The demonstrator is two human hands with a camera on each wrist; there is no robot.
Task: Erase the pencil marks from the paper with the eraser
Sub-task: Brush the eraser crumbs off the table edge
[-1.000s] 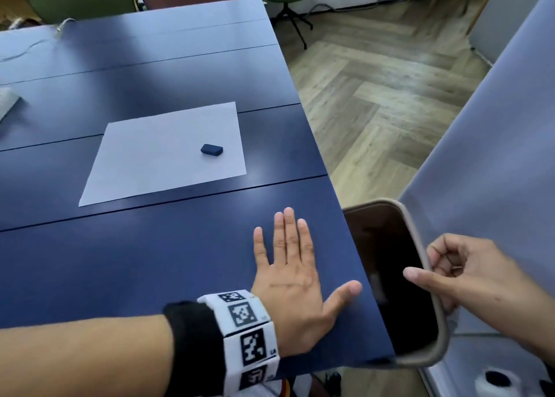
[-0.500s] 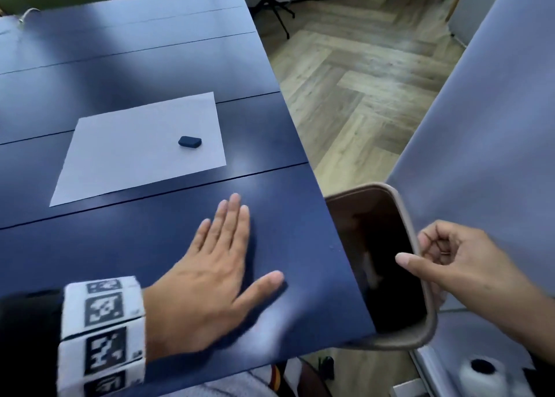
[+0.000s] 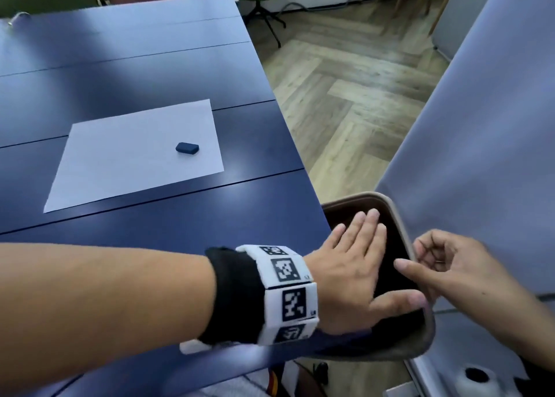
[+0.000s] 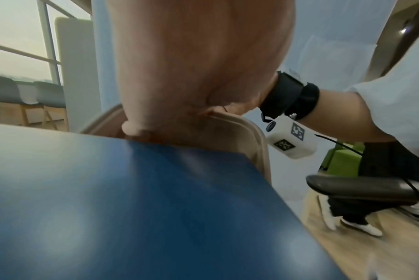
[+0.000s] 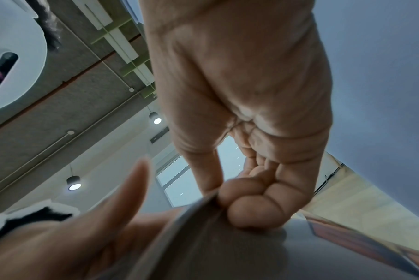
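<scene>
right hand point(image 3: 456, 273) gripping bin point(image 3: 399, 216) rim, left hand point(image 3: 348, 264) over opening

Glossy smooth blue counter point(image 3: 150, 66), matt white paper point(image 3: 129, 156), herringbone wood floor point(image 3: 345, 96), matt beige bin rim point(image 3: 399, 222).

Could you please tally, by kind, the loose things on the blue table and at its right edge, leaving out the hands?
Paper, lying flat on the table: 1
Eraser, lying on the paper: 1
Bin, at the table's right edge, gripped at the rim by the right hand: 1
Total: 3
</scene>
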